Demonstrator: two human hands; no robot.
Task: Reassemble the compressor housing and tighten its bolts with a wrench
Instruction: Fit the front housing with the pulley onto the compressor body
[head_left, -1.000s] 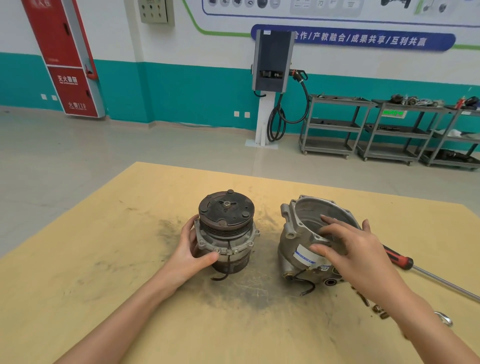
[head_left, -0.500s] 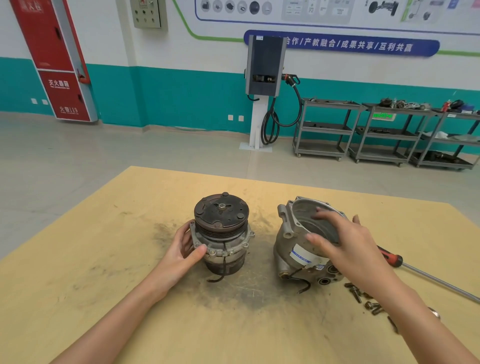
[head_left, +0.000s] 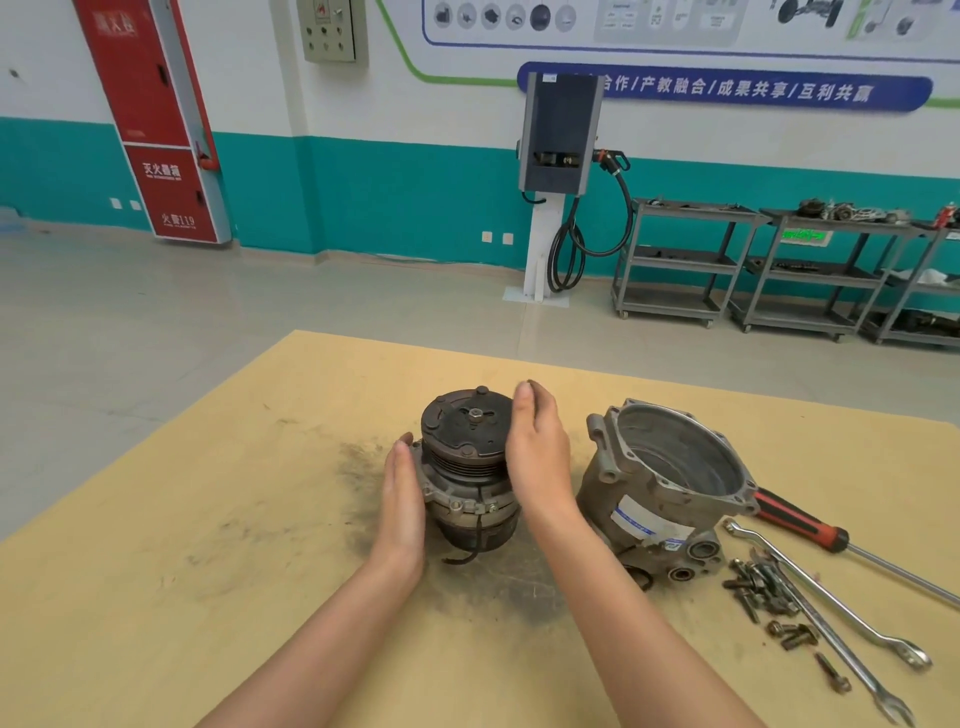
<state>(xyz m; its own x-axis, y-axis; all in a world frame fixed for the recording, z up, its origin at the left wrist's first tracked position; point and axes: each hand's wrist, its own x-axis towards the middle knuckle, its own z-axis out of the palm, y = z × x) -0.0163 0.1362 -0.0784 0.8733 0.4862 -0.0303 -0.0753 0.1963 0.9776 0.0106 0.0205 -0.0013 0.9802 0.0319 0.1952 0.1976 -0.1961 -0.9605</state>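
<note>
The compressor's front part (head_left: 466, 470), with a dark pulley on top, stands upright on the yellow table (head_left: 208, 571). My left hand (head_left: 402, 504) lies flat against its left side, fingers straight. My right hand (head_left: 537, 452) cups its right side, fingertips at the pulley's rim. The empty aluminium housing (head_left: 670, 483) lies tilted to the right, its open mouth facing up, with neither hand on it. Two wrenches (head_left: 831, 608) and several loose bolts (head_left: 763, 597) lie at the right.
A red-handled screwdriver (head_left: 810, 525) lies behind the housing, its shaft running to the right edge. A dark greasy patch stains the table around the parts. Beyond the table is bare floor, a charging post and grey shelf carts.
My right hand left the housing and moved left onto the right side of the pulley part. My left hand stays at that part's left side, now with straighter fingers.
</note>
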